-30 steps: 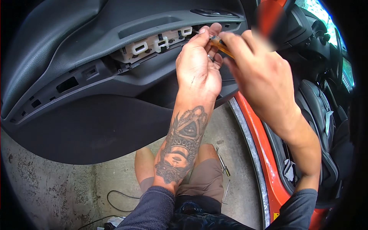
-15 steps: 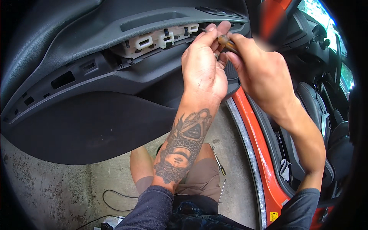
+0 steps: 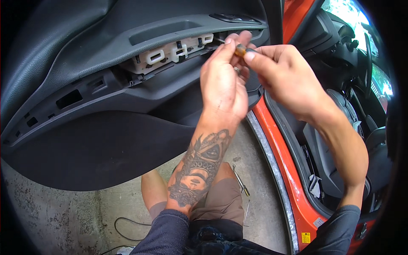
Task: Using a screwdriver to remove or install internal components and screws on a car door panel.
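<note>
My right hand (image 3: pixel 276 70) closes around the amber-and-dark handle of a screwdriver (image 3: pixel 241 50). Its thin shaft points left toward the opening beside the white plastic bracket (image 3: pixel 155 56) in the car door's armrest. The tip is hard to make out in the dark gap. My left hand (image 3: pixel 223 80), palm turned partly up, pinches the front of the screwdriver between thumb and fingers. A ring (image 3: pixel 236 69) shows on one left finger.
The open door panel (image 3: pixel 97 144) spans the left, with a switch panel (image 3: pixel 236 18) at its top. The orange door sill (image 3: pixel 282 157) runs down the right. Tools with metal shafts (image 3: pixel 241 180) and a black cable (image 3: pixel 117 225) lie on the concrete floor.
The screwdriver's handle has shifted a little left and down, and its shaft now shows more plainly by the opening. My right hand has turned slightly; the left keeps its pinch.
</note>
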Action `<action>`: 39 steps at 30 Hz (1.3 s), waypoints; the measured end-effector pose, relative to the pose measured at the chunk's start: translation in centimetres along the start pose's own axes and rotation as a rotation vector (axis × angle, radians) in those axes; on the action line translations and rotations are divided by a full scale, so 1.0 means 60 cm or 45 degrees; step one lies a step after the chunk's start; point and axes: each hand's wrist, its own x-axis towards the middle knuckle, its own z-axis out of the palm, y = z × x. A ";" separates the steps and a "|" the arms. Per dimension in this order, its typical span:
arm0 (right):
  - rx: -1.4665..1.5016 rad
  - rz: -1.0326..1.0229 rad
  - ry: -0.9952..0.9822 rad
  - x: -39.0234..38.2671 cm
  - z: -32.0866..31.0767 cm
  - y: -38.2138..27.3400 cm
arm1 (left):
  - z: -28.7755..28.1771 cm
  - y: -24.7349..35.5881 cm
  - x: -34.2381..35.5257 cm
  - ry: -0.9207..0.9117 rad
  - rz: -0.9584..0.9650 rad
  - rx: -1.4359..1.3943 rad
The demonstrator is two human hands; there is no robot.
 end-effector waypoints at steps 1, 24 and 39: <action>-0.028 -0.058 -0.021 0.004 0.003 0.004 | 0.000 0.001 0.001 0.015 0.079 0.054; -0.468 -0.329 0.186 0.011 0.020 -0.018 | -0.004 0.009 0.007 -0.006 0.004 0.056; 0.456 0.348 -0.030 0.015 0.004 -0.018 | 0.004 0.007 0.002 0.020 0.033 0.020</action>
